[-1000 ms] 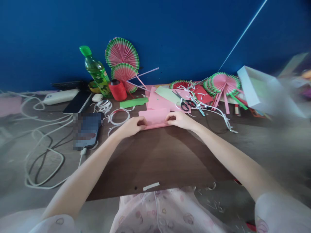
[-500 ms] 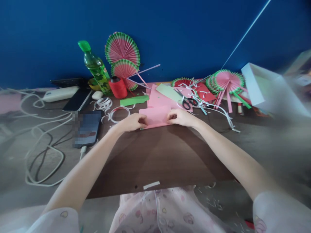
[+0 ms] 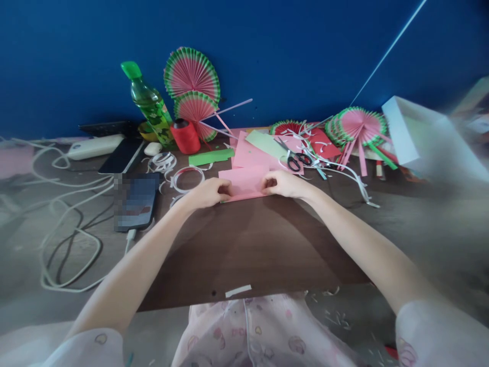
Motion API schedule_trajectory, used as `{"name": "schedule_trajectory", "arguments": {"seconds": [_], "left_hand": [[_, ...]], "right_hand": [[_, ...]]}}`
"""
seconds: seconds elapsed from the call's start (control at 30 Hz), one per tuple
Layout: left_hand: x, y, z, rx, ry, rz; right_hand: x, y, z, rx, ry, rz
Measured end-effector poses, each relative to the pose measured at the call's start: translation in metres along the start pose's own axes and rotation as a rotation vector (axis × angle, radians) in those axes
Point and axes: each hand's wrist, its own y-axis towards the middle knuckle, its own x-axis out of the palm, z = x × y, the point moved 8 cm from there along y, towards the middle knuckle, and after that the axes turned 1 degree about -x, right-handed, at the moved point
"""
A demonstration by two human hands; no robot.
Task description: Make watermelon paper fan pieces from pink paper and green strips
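Observation:
A small pink paper sheet (image 3: 246, 182) lies on the brown table (image 3: 244, 244), with a narrow fold along its near edge. My left hand (image 3: 209, 193) pinches its near left corner between thumb and fingers. At the near right corner my right hand (image 3: 283, 184) grips the same sheet, fingers curled. Behind it lie larger pink sheets (image 3: 250, 155), a pale green strip (image 3: 269, 145) and black-handled scissors (image 3: 299, 161). A bright green paper strip (image 3: 211, 157) is just beyond my left hand.
Rolls of white tape (image 3: 188, 179) and a phone (image 3: 138, 201) with a cable lie left. A green bottle (image 3: 151, 104), red thread spool (image 3: 185, 136) and pleated paper fans (image 3: 192, 76) stand by the blue wall. More fans (image 3: 357, 125) and a white box (image 3: 412, 132) are right.
Both hands keep their hold on the pink sheet in nearly the same place. The view has shifted very slightly; nothing else visibly differs.

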Motion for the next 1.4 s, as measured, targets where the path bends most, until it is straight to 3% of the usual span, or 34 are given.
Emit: {"name": "schedule_trajectory", "arguments": {"seconds": [0.3,0.7,0.9,1.13,1.4], "left_hand": [[0.000,-0.002,-0.003,-0.017,0.043,0.058],[0.004,-0.006,0.000,-0.007,0.064,0.108],[0.006,-0.014,-0.001,0.021,0.216,0.174],[0.017,-0.013,0.001,0.079,0.318,0.061],[0.020,-0.014,0.002,0.141,0.402,0.062]], "right_hand": [[-0.001,-0.002,-0.005,-0.007,-0.047,0.025],[-0.004,-0.007,-0.017,-0.169,-0.142,0.081],[-0.003,-0.011,-0.012,-0.206,-0.204,0.123],[0.000,-0.021,-0.015,-0.276,-0.299,0.216],[0.012,-0.022,-0.016,-0.337,-0.380,0.100]]}}
